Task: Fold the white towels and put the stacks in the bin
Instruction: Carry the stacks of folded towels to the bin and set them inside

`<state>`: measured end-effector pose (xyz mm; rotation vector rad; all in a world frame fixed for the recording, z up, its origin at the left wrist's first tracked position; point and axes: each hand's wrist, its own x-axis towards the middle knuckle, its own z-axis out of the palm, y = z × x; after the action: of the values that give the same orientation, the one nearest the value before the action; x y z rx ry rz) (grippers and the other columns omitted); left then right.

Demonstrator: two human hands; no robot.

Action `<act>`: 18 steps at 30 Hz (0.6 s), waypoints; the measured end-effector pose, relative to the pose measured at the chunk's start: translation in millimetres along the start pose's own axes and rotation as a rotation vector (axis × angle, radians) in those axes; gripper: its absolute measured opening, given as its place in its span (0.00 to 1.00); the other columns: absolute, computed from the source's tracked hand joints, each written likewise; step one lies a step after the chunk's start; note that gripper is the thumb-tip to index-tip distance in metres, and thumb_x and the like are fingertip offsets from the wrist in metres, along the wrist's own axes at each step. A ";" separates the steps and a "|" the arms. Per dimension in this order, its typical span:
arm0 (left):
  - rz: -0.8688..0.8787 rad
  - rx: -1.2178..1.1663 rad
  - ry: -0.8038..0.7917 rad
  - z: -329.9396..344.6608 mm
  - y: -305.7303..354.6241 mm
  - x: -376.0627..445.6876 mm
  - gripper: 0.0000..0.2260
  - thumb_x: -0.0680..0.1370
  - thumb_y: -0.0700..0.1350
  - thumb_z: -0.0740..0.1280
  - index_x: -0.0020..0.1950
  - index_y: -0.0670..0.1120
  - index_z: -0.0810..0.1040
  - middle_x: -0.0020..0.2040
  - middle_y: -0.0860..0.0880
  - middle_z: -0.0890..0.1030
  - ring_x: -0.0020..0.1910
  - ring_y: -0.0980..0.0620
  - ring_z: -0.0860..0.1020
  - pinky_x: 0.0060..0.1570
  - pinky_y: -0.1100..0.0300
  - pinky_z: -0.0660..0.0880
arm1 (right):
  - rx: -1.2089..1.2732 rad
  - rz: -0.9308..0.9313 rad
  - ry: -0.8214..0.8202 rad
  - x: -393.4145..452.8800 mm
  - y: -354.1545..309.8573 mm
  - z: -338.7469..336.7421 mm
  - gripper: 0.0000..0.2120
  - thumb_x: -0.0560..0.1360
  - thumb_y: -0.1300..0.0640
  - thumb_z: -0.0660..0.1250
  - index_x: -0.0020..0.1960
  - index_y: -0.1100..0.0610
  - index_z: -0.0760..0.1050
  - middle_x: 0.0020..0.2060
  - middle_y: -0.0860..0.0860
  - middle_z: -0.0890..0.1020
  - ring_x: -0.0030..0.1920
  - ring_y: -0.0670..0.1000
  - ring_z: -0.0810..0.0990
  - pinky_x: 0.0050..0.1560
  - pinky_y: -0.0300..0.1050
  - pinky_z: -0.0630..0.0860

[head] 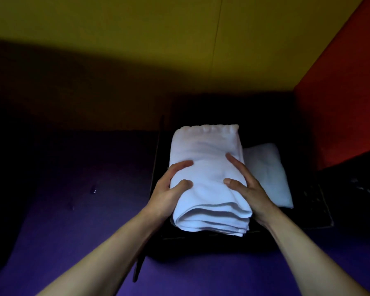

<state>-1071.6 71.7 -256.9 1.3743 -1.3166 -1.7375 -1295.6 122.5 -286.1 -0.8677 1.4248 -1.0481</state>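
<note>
- The left hand [169, 189] and the right hand [246, 184] hold one stack of folded white towels [207, 180] from its two sides; on each hand the thumb and a finger lie on top of the cloth, and the other fingers go under it or behind it, where I cannot see them.
- The stack is over the dark bin [320, 218], which stands at the right side of the purple surface [73, 210], near the red wall [340, 103]. I cannot tell if the stack already rests in the bin or is a little above it.
- A second folded towel [267, 176] lies already in the bin, just beside the stack on its right.
- Risk: the layers at the near edge of the stack are loose, so if one hand lets go first, I think the stack can tilt and the folds can open.
- Risk: the stack may come down partly on the second towel and stay crooked, because the two are very close.
- Risk: the bin is very dark, so its rim is hard to see and the stack may catch on it.
- Count: two hands, one stack in the hands, one folded towel in the bin, one bin. How many towels are in the stack I cannot count surely; several layers show.
</note>
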 end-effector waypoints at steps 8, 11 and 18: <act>0.052 0.152 -0.044 -2.9 -6.4 23.9 0.18 0.75 0.44 0.69 0.61 0.63 0.80 0.61 0.58 0.79 0.56 0.63 0.77 0.43 0.75 0.73 | -0.035 -0.073 0.076 10.7 19.2 -0.7 0.27 0.78 0.66 0.67 0.75 0.50 0.69 0.64 0.35 0.74 0.55 0.26 0.76 0.51 0.24 0.72; 0.068 0.405 -0.103 -10.3 -14.5 30.9 0.22 0.75 0.48 0.69 0.67 0.64 0.75 0.66 0.54 0.77 0.61 0.56 0.77 0.54 0.67 0.75 | -0.151 -0.075 0.064 21.7 38.5 4.2 0.28 0.79 0.62 0.68 0.75 0.46 0.68 0.69 0.37 0.71 0.60 0.25 0.71 0.54 0.21 0.68; 0.037 1.664 -0.179 22.2 -61.6 48.3 0.27 0.85 0.47 0.55 0.83 0.55 0.50 0.79 0.36 0.31 0.78 0.28 0.39 0.77 0.39 0.52 | -1.057 0.288 -0.160 50.1 69.3 28.7 0.39 0.78 0.35 0.60 0.81 0.39 0.43 0.82 0.57 0.46 0.80 0.60 0.51 0.77 0.52 0.53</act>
<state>-1099.1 60.1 -332.5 1.7980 -3.0770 -0.3950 -1269.8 95.5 -368.1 -1.3734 1.8871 0.0736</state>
